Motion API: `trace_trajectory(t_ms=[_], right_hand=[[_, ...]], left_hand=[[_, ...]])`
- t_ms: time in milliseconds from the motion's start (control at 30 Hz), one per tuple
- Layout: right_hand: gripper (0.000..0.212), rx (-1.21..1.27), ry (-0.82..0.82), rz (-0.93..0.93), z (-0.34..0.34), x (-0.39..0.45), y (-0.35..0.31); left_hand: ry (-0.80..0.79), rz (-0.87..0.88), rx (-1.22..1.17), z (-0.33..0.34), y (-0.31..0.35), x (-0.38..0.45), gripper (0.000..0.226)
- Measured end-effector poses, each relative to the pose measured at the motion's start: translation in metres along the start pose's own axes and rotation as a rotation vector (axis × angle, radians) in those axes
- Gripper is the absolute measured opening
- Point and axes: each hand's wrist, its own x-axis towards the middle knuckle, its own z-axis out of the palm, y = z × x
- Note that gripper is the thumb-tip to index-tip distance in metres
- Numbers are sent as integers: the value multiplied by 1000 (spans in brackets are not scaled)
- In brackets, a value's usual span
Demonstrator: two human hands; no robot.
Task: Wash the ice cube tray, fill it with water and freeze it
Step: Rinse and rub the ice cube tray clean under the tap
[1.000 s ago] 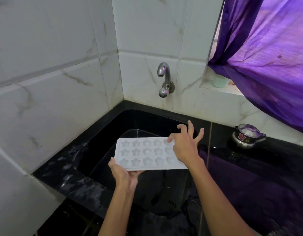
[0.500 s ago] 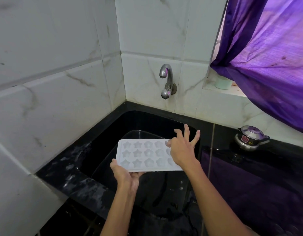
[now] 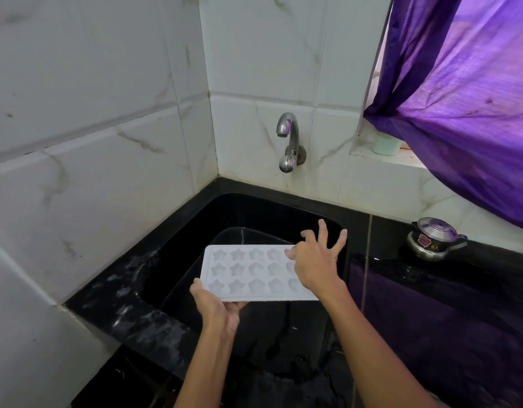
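Here tray (image 3: 248,272) hangs level over sink (image 3: 195,231), long axis left-right, below and short of tap (image 3: 288,136). Left hand (image 3: 217,307) grips near-left corner from beneath; right hand (image 3: 316,260) rests on right end, fingers splayed. Right hand nearer tap knob, likely to reach.

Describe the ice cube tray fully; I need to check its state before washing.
The ice cube tray is a white, plastic-looking rectangle with three rows of star and flower moulds, apparently empty. It is held roughly level above the black sink, forward of and below the tap, which is not running. The left hand holds its near left corner from below; the right hand touches its right end, fingers spread.
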Motion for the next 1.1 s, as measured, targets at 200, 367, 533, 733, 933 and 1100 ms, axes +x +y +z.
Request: trace_trajectory(t_ms=[200, 367, 533, 733, 933, 1100], right_hand=[[25, 52, 13, -7, -2, -1, -2], [44, 138, 16, -11, -4, -1, 7], [29, 142, 112, 11, -6, 1, -2], [57, 204, 157, -44, 0, 4, -5], [54, 102, 48, -99, 0, 8, -16], [54, 52, 66, -99, -3, 10, -12]], left_hand=[[-5, 6, 9, 5, -1, -2, 53], [-31, 10, 19, 7, 3, -3, 53], [-31, -13, 14, 11, 0, -3, 53], [-37, -1, 2, 11, 2, -1, 53], [-41, -13, 14, 14, -2, -2, 53], [-33, -14, 6, 12, -3, 0, 52]])
